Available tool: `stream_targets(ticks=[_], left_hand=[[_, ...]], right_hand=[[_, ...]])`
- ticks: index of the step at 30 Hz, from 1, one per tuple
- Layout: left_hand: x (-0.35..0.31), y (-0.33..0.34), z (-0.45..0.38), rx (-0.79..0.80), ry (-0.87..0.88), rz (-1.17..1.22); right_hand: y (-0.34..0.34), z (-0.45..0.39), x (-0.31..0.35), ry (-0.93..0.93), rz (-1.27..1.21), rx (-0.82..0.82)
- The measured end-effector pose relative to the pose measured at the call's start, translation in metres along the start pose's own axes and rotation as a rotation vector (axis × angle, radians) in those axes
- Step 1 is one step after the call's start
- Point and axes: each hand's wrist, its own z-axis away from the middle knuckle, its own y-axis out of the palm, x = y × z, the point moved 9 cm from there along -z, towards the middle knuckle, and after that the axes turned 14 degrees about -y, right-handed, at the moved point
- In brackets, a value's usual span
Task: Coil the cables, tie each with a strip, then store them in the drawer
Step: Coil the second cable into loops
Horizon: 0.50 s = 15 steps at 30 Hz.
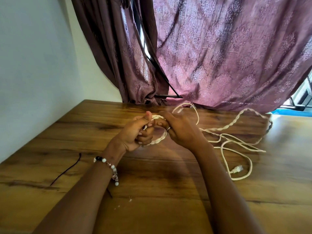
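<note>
Both hands at work over a wooden table [168, 191]: left hand [133, 134] gripping a coil [157, 141], right hand [179, 129] pinching its cable [236, 125].

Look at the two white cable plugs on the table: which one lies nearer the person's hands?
The plug at the far edge, just beyond the right hand, below the curtain. The other plug lies well off to the right on the table.

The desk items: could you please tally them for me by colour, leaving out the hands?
Cream: 1, the cable, partly coiled between the left hand and right hand.
Dark: 1, the strip on the wooden desk.
Total: 2
</note>
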Motion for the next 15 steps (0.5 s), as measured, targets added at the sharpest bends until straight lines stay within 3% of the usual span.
stream_targets(ticks=[7, 10, 15], left_hand=[[0.001, 0.010, 0.000, 0.139, -0.034, 0.102], [0.001, 0.003, -0.003, -0.024, -0.020, 0.002], [0.000, -0.010, -0.003, -0.207, -0.031, -0.024]], right_hand=[[-0.001, -0.003, 0.009, 0.013, 0.133, -0.005], [0.010, 0.000, 0.002, 0.082, 0.169, 0.100], [0.021, 0.001, -0.006, 0.083, 0.121, 0.115]])
